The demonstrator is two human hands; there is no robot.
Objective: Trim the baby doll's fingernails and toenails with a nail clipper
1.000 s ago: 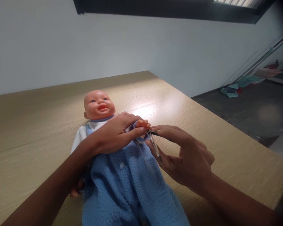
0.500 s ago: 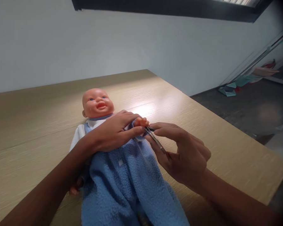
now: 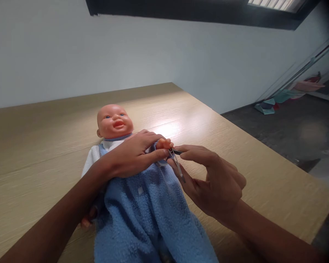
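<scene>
A baby doll (image 3: 150, 204) in blue and white fleece clothes lies on its back, its head (image 3: 115, 122) toward the wall. My left hand (image 3: 138, 151) lies across its chest, with the fingers and thumb closed around the doll's raised hand (image 3: 164, 143). Between the thumb and fingers of my right hand (image 3: 208, 171) is a metal nail clipper (image 3: 177, 164) with a dark lever. The clipper's jaw end touches or nearly touches the doll's fingertips; the exact contact is too small to make out.
The doll rests on a light wooden table (image 3: 52, 142) that stands against a pale wall (image 3: 142, 51). To the right, beyond the table's edge, is dark floor (image 3: 285, 128) with pastel coloured items (image 3: 285, 95) by the wall. A dark window frame (image 3: 181, 16) runs above.
In my right hand the clipper has turned, its tail end swinging left and slightly down, and its arms look wider apart. My left hand keeps its hold on the doll's hand.
</scene>
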